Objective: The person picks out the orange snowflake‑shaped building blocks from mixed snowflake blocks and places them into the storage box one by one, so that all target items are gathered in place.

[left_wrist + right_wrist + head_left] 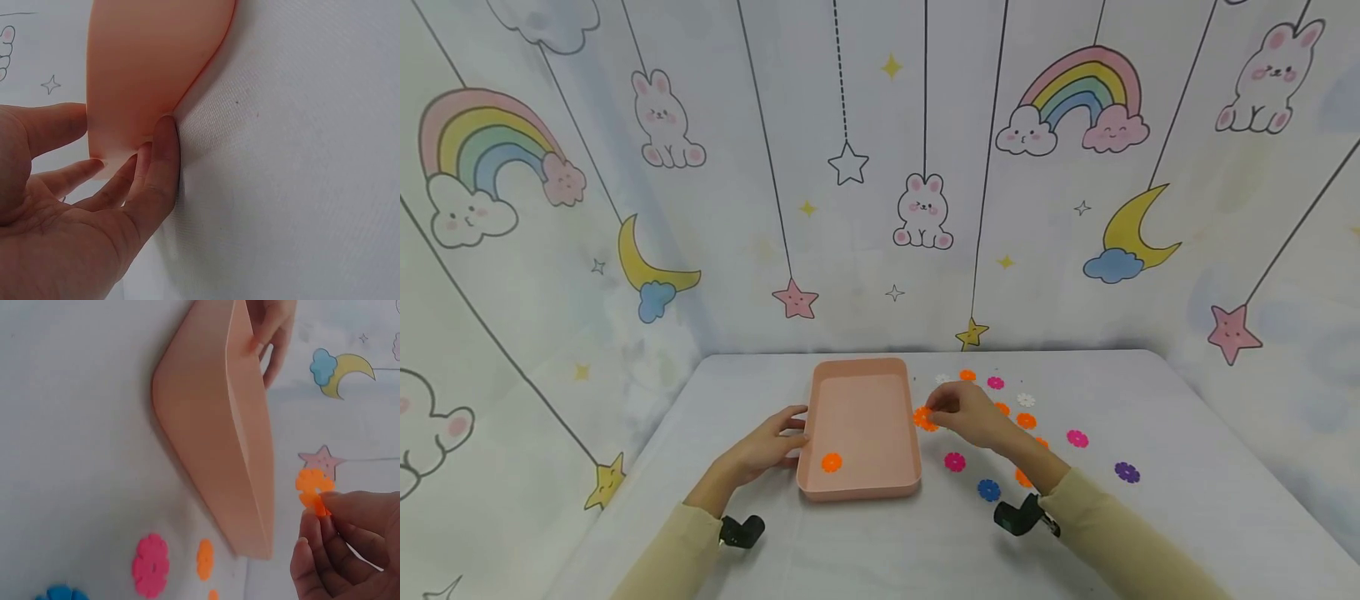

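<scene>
A pink-orange rectangular tray [861, 408] lies on the white-covered table. My left hand [771, 446] grips its left side; in the left wrist view, the fingers [165, 144] lie along the outer wall and the thumb reaches over the rim. Just past the tray's right rim, my right hand [973, 414] pinches an orange flower-shaped plastic disc [312, 484] between thumb and fingertips. That disc is held above the table, level with the rim. One more orange flower disc [831, 462] lies inside the tray, near its front left corner.
Right of the tray, several flower discs lie scattered: pink [955, 462], blue [988, 490], purple [1127, 472], white [1026, 400] and orange [1026, 421]. Some sit under the right forearm. A patterned curtain [850, 225] hangs behind the table.
</scene>
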A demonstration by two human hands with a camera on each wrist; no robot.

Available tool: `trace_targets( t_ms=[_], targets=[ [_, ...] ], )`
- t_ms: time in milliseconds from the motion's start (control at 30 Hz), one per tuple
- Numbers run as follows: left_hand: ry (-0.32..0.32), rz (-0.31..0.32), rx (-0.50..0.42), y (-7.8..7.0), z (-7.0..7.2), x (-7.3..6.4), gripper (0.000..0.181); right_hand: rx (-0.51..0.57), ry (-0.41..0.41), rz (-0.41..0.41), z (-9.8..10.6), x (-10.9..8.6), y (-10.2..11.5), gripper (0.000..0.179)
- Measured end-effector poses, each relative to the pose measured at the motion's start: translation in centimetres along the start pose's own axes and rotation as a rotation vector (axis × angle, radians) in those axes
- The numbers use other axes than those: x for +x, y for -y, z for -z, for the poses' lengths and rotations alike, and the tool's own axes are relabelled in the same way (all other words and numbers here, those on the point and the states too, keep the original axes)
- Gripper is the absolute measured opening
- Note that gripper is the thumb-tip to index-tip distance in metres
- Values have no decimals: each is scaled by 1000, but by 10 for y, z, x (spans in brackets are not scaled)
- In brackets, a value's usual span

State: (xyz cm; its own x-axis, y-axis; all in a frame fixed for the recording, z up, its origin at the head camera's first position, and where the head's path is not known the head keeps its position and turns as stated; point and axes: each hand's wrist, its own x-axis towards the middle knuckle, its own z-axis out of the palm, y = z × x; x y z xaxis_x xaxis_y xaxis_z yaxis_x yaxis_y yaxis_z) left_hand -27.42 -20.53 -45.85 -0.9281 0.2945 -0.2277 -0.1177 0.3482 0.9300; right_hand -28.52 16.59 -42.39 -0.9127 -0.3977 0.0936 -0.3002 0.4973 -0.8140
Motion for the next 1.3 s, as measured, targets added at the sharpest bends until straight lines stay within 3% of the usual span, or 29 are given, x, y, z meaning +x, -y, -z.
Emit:
trace_targets(
  t_ms=[200,667,1000,1300],
  targets=[
    [6,-2,1,0,1,1,61,-12,36,13,-27,10,17,6],
    [6,2,-3,3,2,2,62,-95,105,138,-78,39,26,8],
    [-3,11,-15,1,-1,2,62,-196,121,29,-101,49,23,10],
    [3,5,-6,2,1,2,63,-274,110,-27,-108,50,27,6]
  ],
)
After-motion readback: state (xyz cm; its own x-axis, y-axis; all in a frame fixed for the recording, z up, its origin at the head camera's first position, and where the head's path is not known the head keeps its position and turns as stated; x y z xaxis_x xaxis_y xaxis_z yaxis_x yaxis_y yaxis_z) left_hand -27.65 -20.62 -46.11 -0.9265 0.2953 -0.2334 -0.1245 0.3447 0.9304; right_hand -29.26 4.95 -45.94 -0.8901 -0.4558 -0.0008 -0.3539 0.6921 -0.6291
